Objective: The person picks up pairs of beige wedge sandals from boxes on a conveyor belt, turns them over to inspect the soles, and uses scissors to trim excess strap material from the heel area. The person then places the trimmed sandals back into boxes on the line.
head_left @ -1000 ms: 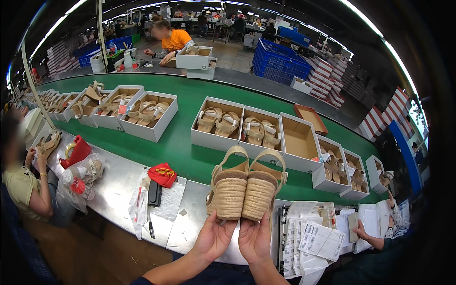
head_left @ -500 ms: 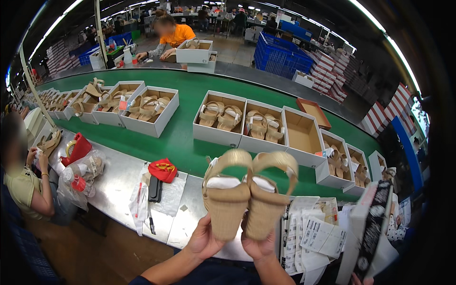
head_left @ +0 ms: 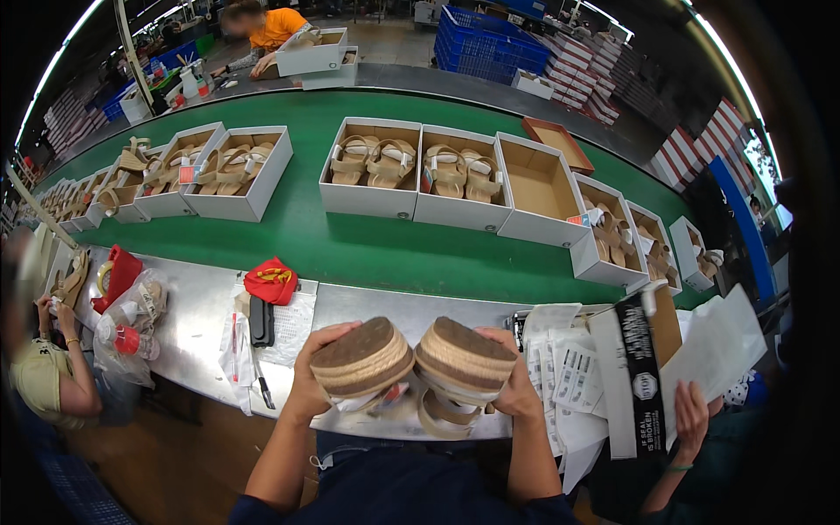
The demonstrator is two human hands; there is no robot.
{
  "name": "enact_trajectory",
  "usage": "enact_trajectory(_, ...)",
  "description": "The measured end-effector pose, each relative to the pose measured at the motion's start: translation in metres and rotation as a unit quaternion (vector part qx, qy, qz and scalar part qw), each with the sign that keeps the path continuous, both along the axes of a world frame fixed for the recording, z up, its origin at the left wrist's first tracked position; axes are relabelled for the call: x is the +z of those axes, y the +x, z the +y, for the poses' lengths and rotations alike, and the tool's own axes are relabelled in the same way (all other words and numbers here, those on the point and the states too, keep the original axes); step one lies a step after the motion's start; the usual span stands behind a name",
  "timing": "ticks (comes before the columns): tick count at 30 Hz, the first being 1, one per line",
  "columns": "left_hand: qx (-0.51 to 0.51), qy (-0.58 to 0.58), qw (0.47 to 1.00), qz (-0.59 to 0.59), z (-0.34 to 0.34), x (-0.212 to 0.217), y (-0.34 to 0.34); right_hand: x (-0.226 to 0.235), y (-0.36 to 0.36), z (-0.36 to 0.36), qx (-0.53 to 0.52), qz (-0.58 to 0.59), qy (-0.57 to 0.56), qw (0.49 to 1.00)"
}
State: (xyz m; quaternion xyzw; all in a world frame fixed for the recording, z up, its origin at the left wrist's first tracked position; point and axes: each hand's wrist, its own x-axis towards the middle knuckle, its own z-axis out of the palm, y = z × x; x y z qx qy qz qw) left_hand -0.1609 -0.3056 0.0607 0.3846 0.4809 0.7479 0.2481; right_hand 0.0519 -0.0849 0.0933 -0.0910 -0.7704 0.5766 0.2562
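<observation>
A pair of tan wedge sandals is held up in front of me over the metal table, their brown soles facing me. My left hand (head_left: 308, 374) is closed around the side of the left sandal (head_left: 364, 357). Gripping the right sandal (head_left: 464, 357) from its outer side is my right hand (head_left: 521, 385). The straps hang below, and one beige strap loop shows under the right sandal. White stuffing shows inside both. On the green conveyor ahead, an empty white shoe box (head_left: 541, 179) stands beside a box with a sandal pair (head_left: 462, 179).
A red pouch (head_left: 271, 282), a black case (head_left: 262, 322) and a pen-like tool lie on the table (head_left: 341, 302) to my left. Sheets of labels (head_left: 577, 376) lie right. A co-worker's hand (head_left: 691, 420) is at a box and white paper there; another co-worker (head_left: 61, 367) handles a sandal at left.
Both sandals have come down toward me and tipped, so the soles now show instead of the heel backs. At right, the co-worker's box has turned and its white paper is spread out.
</observation>
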Motion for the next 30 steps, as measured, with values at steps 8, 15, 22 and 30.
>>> enact_trajectory(8,0.003,-0.008,1.000,0.018,-0.003,0.003,-0.009,-0.008,-0.002,-0.010,-0.012,-0.054,-0.106,0.993)
enact_trajectory(15,0.050,-0.112,0.992,-0.020,-0.004,-0.011,-0.006,-0.028,-0.014,-0.017,-0.016,-0.161,-0.242,0.957)
enact_trajectory(22,-0.028,-0.149,0.850,-0.504,-0.019,-0.105,0.002,-0.087,-0.067,-0.035,-0.072,-0.178,-0.379,0.905)
enact_trajectory(30,0.253,-0.276,0.922,-0.100,-0.059,-0.110,0.026,-0.064,0.001,-0.028,-0.267,-0.326,0.150,0.894)
